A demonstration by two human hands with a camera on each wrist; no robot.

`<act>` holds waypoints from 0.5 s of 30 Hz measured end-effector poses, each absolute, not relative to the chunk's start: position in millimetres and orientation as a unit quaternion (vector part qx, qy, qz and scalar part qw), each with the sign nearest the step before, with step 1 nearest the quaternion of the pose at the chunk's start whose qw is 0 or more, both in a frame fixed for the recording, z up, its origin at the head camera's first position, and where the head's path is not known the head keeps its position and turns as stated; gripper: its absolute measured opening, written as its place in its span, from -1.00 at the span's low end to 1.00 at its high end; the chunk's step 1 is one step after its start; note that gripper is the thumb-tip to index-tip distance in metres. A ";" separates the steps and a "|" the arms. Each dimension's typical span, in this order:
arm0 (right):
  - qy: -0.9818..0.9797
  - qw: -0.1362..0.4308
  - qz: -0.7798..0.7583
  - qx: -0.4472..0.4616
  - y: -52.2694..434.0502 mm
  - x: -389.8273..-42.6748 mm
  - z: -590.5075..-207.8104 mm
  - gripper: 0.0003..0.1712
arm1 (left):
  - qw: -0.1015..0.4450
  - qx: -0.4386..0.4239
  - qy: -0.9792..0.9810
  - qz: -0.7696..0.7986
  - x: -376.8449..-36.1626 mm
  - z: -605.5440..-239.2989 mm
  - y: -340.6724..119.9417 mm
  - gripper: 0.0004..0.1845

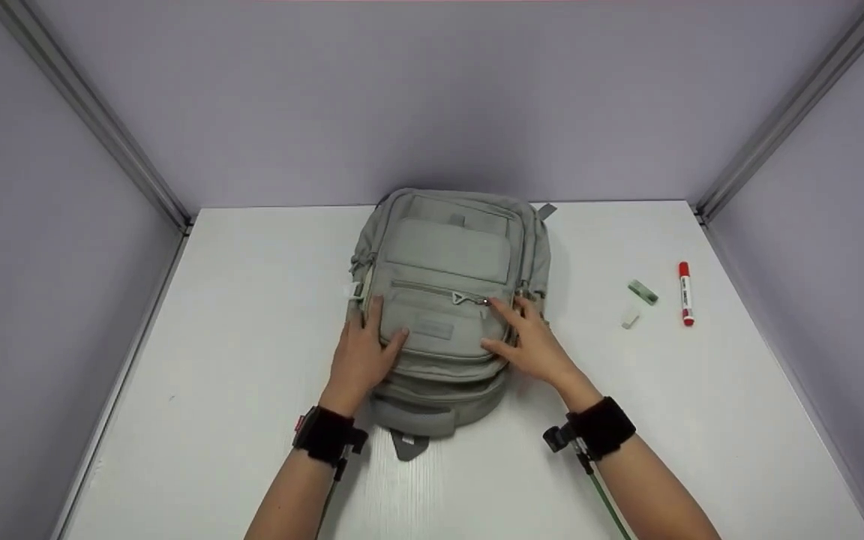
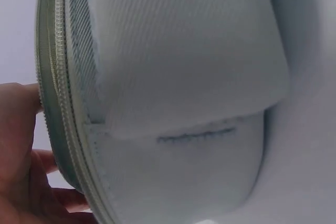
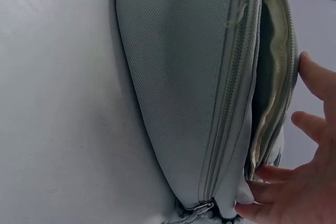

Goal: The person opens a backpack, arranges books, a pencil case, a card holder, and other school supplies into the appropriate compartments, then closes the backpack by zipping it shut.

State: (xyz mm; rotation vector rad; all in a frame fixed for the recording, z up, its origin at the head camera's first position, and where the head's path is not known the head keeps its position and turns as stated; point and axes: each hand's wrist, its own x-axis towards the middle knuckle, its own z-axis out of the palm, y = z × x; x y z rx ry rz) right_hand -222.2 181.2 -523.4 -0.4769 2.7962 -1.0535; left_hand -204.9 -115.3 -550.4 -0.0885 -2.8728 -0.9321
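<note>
A grey-green fabric backpack (image 1: 448,300) lies flat on the white desk (image 1: 252,360), front panel up, its long axis running from the person toward the back wall; the grab loop end is nearest the person and the far end sits close to the wall. Both hands rest on the half of the backpack nearer the person, one on either side of its front pocket.

The left hand (image 1: 366,352) lies flat on the left part of the front pocket, fingers straight and pointing toward the wall, thumb spread across the fabric; it grips nothing. The left wrist view shows only the backpack's side with a zip line and the edge of that hand beside it.

The right hand (image 1: 531,341) rests on the right edge of the backpack with relaxed, spread fingers. Its fingertips lie just beside the small metal zip pull (image 1: 469,298) of the front pocket, which sits to the left of that hand, toward the backpack's middle. So the right hand is clearly the nearer one to the pull. I cannot tell whether a fingertip actually touches it. The right wrist view shows a zipped seam gaping open along the backpack's side, next to the fingers (image 3: 315,80).

Well to the right of the backpack lie a red-capped white marker (image 1: 685,293), a small green oblong piece (image 1: 643,292) and a small white piece (image 1: 630,319).
</note>
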 end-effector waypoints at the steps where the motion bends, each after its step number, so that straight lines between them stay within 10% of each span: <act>1: 0.925 0.062 -0.341 -0.159 180.8 -223.8 -523.5 -0.13 | 0.064 -0.028 -0.950 -0.305 -203.3 -551.9 -113.8 -0.17; 15: 0.937 0.049 -0.291 -0.187 187.0 -253.4 -516.4 -0.13 | 0.086 -0.018 -0.966 -0.242 -177.6 -550.6 -92.4 -0.17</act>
